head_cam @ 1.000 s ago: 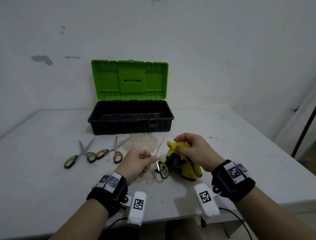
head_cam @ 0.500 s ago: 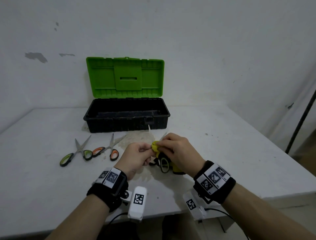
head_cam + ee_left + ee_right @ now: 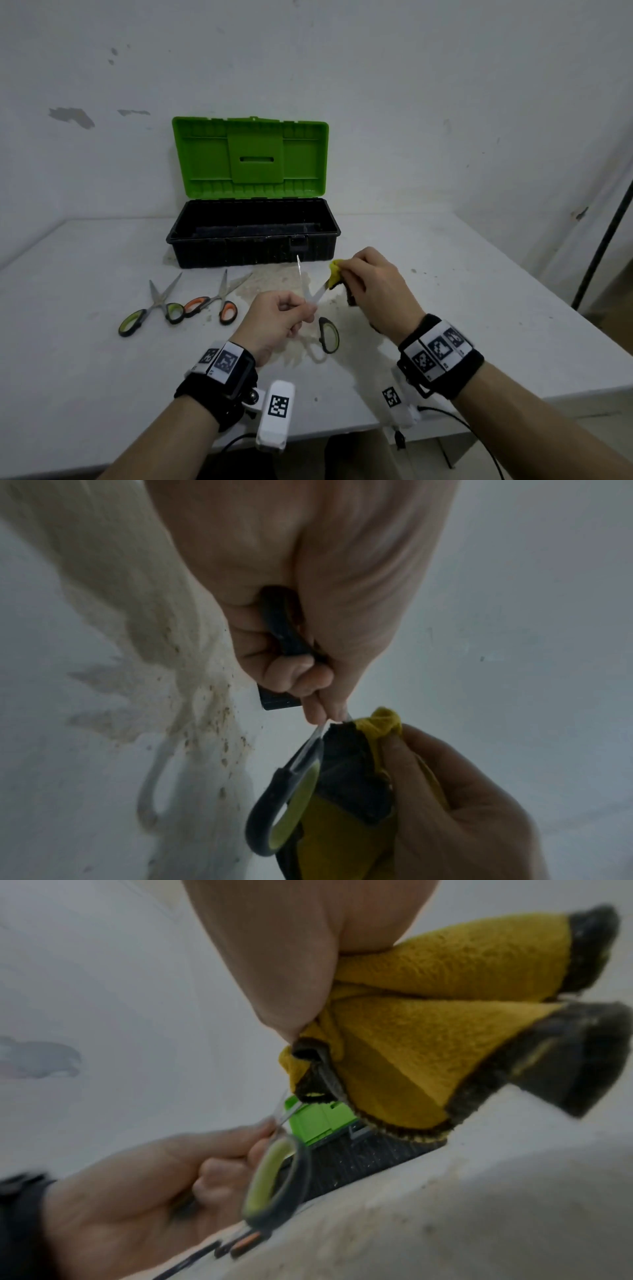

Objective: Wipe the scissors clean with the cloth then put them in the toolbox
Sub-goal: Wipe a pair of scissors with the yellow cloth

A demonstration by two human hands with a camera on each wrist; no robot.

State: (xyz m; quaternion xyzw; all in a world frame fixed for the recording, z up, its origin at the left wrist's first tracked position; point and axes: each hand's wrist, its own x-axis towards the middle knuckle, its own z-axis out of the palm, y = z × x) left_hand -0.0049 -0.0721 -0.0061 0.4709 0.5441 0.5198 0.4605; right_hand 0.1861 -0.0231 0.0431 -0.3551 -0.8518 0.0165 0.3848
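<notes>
Here, a pair of scissors (image 3: 317, 301) is held up over the table (image 3: 479, 308) by the left hand (image 3: 274, 322). The fingers are curled tight around 1 dark handle, as is seen in the left wrist view, and the thumb and first finger are pinched near the spot where the blades cross. The other handle loop (image 3: 328, 335), black with green inside, hangs free below the hand. The blades are spread apart in a V. 1 blade (image 3: 299, 270) points up toward the toolbox (image 3: 253, 240), and the other blade goes to the right into the cloth (image 3: 335, 272).

The yellow cloth with a dark edge is bunched up and gripped by the right hand (image 3: 373, 287). It is pinched around the end part of that blade. In the right wrist view, the rest of the cloth (image 3: 428, 1042) is seen hanging in folds under the hand.

The toolbox is set at the back of the table, near the wall. Its green lid (image 3: 251, 157) is stood open and its black tray is in plain view. Nothing can be made out inside it.

2 more pairs are laid flat on the table to the left, just in front of the box. The green pair (image 3: 154, 308) is on the left and the orange pair (image 3: 219, 298) is just beside it, with their handles close together. A pale stain (image 3: 284, 281) is spread on the table under the hands.
</notes>
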